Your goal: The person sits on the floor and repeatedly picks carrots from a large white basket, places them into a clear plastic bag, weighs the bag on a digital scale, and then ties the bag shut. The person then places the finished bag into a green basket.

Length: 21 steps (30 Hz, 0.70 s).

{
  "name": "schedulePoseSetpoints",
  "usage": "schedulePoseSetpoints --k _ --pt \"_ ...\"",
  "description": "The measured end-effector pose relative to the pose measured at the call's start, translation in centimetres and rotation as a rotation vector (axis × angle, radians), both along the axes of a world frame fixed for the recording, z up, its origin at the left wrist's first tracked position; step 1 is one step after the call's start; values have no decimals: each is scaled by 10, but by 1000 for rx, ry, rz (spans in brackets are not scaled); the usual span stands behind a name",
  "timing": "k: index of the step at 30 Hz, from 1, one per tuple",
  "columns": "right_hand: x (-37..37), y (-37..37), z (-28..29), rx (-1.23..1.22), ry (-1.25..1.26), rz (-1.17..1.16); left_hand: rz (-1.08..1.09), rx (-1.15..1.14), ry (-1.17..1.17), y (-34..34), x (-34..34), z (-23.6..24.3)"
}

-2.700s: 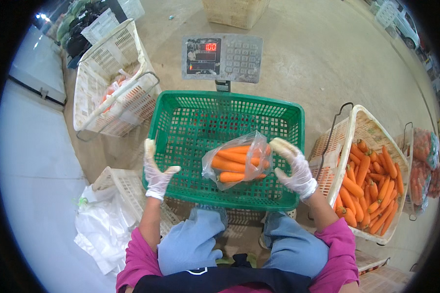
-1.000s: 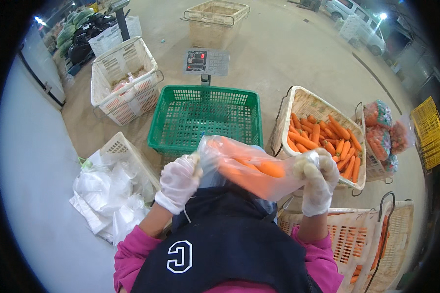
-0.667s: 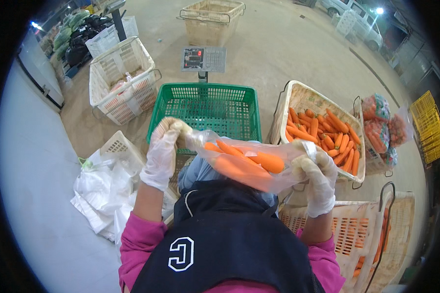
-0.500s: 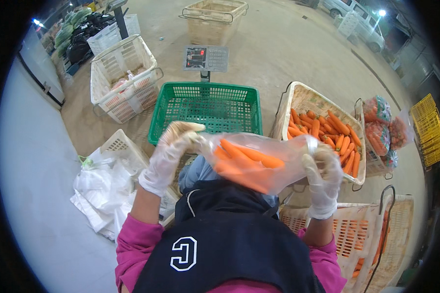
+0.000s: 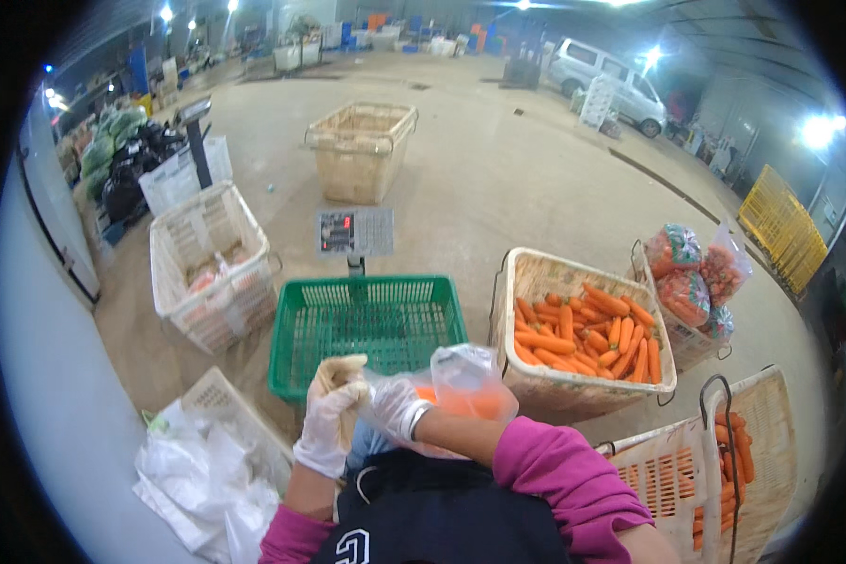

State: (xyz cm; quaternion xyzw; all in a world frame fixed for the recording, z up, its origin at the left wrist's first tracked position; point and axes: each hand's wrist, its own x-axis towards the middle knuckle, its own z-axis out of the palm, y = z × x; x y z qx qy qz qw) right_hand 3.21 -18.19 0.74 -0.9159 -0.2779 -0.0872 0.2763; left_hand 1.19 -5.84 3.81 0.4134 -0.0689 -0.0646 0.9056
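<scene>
Carrot bag [image 5: 470, 400] runs crosswise, narrow end leftward, held by fingers of left hand [image 5: 333, 414] and right hand [image 5: 399, 408].

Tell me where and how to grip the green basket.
Take the green basket by the rims of its two short ends, probably best with one hand from the left and one from the right: it sits upright, those rims stand largely exposed, and the left hand and plastic bag hide part of its near edge.

Looks like a produce packing warehouse tbh: huge floor [image 5: 479, 169], parked van [image 5: 603, 79], digital scale [image 5: 376, 231], crate [image 5: 578, 393] of loose carrots [image 5: 594, 336].
</scene>
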Motion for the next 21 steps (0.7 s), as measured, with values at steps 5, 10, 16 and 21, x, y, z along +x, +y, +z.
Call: schedulePoseSetpoints --k 5,10,16,21 --pt "13 -18 2 -310 249 156 34 -86 48 1 2 4" --pt "14 -23 -36 -251 362 156 14 -96 64 -3 -1 22" --pt "2 -8 37 -661 576 366 51 -117 120 3 -5 10" --pt "2 6 0 87 479 300 5 -49 73 2 -12 16"
